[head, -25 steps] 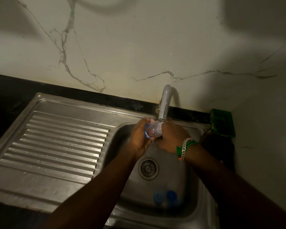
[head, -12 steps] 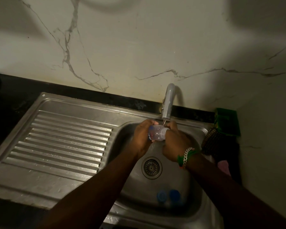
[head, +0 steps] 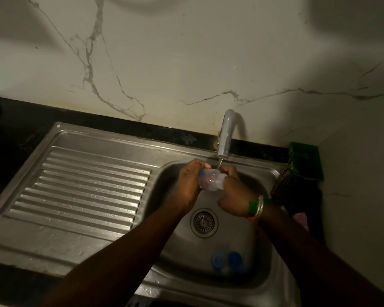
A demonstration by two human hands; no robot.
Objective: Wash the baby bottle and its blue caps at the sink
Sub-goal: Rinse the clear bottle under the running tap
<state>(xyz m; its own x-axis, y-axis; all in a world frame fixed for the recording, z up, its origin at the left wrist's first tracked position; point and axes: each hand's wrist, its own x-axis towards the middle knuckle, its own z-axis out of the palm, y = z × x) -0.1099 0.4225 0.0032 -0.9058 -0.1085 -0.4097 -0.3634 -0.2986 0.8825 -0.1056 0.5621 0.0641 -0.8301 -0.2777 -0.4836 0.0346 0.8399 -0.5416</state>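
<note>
A clear baby bottle (head: 211, 179) with a blue band at its left end lies sideways over the steel sink basin (head: 242, 244), just under the spout of the grey tap (head: 226, 134). My left hand (head: 187, 185) grips its left end and my right hand (head: 233, 196) grips its right end. A thin stream of water falls from the spout onto my right fingers. Two blue caps (head: 227, 260) lie side by side on the basin floor near the front wall, below the round drain (head: 204, 222).
A ribbed steel draining board (head: 82, 191) fills the left. A green packet (head: 305, 160) stands in the right corner, with a dark ribbed brush-like thing (head: 286, 189) and something pink (head: 300, 219) beside the basin. Marble wall behind; black counter around.
Both hands stay on the bottle under the tap. The bottle has turned slightly, lying more level. The view has shifted a little, so the sink sits further right in the frame.
</note>
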